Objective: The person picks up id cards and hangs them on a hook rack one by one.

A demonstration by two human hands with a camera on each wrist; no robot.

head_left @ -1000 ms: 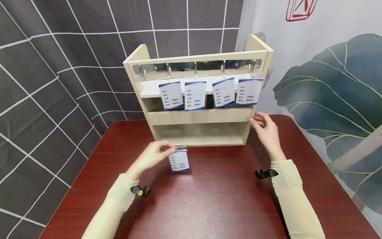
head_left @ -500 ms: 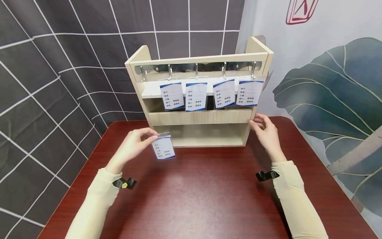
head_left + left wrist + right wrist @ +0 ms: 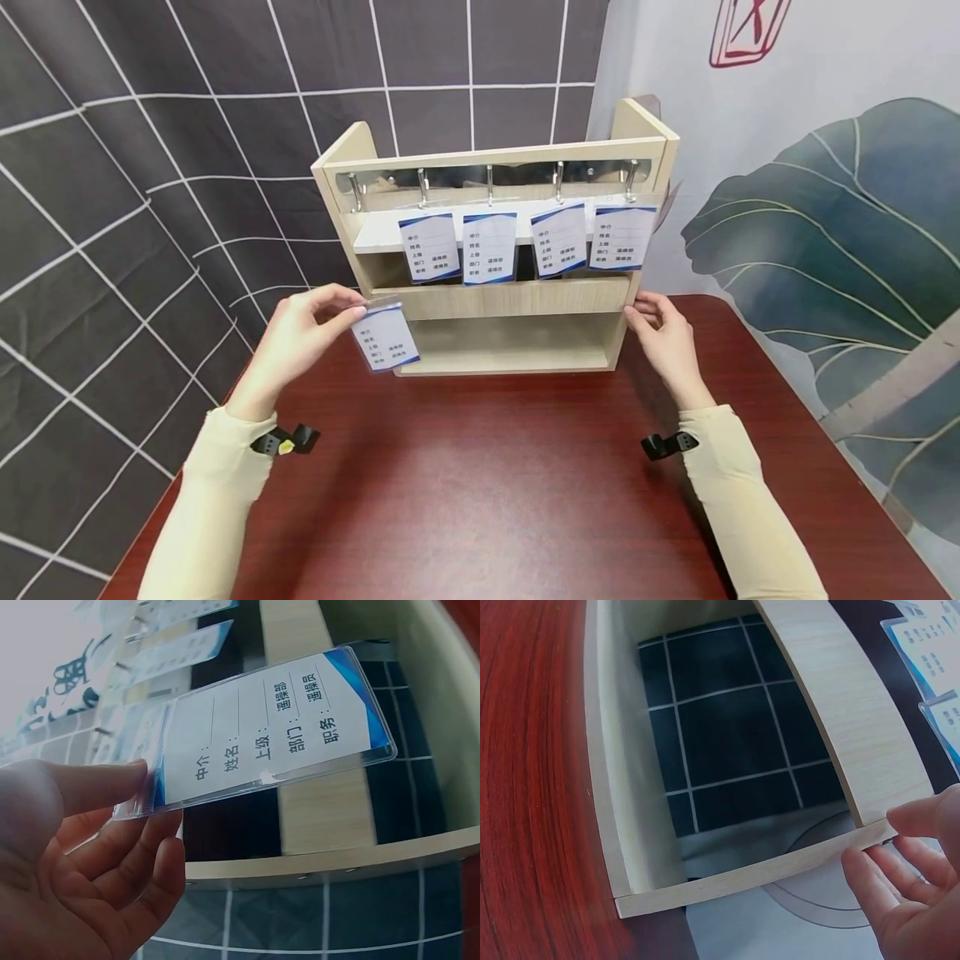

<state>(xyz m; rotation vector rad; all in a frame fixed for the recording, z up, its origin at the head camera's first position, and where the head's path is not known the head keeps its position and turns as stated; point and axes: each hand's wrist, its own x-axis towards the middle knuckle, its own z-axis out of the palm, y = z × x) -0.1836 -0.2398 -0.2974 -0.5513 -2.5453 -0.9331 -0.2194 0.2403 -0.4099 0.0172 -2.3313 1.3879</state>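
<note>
My left hand [image 3: 300,337] pinches a badge holder [image 3: 386,337] by its top edge, in front of the lower left part of a wooden rack [image 3: 502,300]. In the left wrist view, the clear holder [image 3: 262,720] shows a white card with blue corners, the thumb lying over its top strip. My right hand [image 3: 670,350] grips the rack's right side panel. Seen from the right wrist, the thumb lies on the panel's front edge [image 3: 742,881], with the fingers round its outer side. Several metal hooks [image 3: 490,183] line the rack's top; matching badge holders [image 3: 489,248] hang below them.
The rack stands near the back of a dark red table [image 3: 465,483]. Behind it hangs a dark cloth with white grid lines [image 3: 420,50]. A leaf-patterned backdrop [image 3: 840,217] covers the right side.
My left hand has carried the badge holder leftward and up, from in front of the rack's base to its lower left side. The right hand has stayed on the side panel.
</note>
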